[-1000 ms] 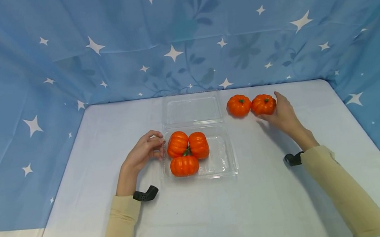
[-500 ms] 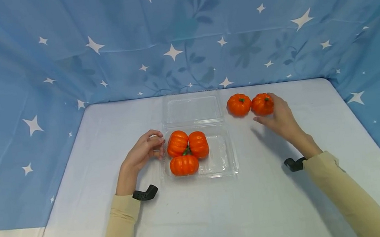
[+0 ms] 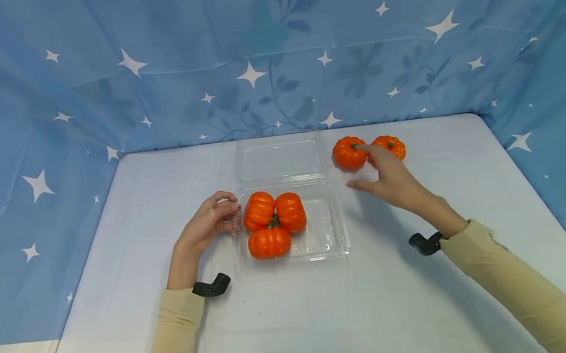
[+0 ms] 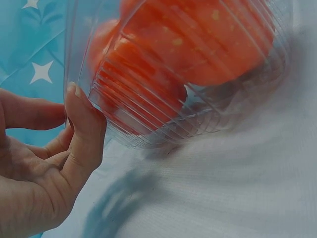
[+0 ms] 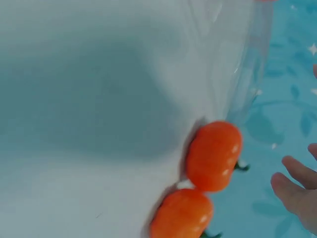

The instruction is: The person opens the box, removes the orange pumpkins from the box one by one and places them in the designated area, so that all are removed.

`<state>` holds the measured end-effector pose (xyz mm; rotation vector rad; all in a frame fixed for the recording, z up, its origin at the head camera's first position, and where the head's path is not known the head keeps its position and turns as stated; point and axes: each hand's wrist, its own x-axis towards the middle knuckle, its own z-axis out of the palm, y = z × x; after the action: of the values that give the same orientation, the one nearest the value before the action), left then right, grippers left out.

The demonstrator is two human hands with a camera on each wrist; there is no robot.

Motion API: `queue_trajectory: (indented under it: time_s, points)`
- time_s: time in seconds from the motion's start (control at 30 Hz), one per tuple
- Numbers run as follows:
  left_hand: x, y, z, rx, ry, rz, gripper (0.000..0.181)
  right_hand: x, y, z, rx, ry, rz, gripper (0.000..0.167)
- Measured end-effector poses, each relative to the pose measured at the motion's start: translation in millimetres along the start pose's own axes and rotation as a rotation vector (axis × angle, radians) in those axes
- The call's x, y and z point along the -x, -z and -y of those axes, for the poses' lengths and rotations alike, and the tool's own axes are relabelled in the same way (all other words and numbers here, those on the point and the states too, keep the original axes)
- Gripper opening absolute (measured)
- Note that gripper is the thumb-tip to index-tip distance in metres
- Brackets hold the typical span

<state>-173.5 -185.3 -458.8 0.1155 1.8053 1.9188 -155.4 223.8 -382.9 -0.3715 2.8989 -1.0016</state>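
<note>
White tabletop (image 3: 301,327) bears two pumpkins (image 3: 348,155) near and below the right hand (image 3: 394,181).

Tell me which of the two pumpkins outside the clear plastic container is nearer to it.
The left pumpkin in the head view, just right of the open lid; the other pumpkin, partly behind the right hand, sits farther right.

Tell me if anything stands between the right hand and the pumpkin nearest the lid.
Nothing visible does: the right wrist view shows only a gap between the right hand and that pumpkin. The other pumpkin sits beside it, not between.
</note>
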Motion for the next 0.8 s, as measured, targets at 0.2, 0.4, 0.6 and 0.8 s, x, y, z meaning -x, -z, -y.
queue_trajectory:
  time_s: [0.2,0.4,0.6,0.8]
  points:
    - [0.9,0.8,-0.7,-0.001,-0.010,0.002,0.013,-3.1,-5,21,-0.032,0.023,0.080,0.079]
    - [-0.2,-2.1,0.9,-0.010,-0.001,0.000,0.014,-6.9,-14,32,-0.117,0.082,0.162,0.068]
    - [-0.4,-2.7,0.6,-0.009,0.002,-0.003,0.016,-14.9,-22,46,-0.140,0.127,0.245,0.064]
    - [1.6,0.2,-1.5,-0.001,0.006,-0.004,0.019,-26.4,-32,63,-0.095,0.142,0.346,0.061]
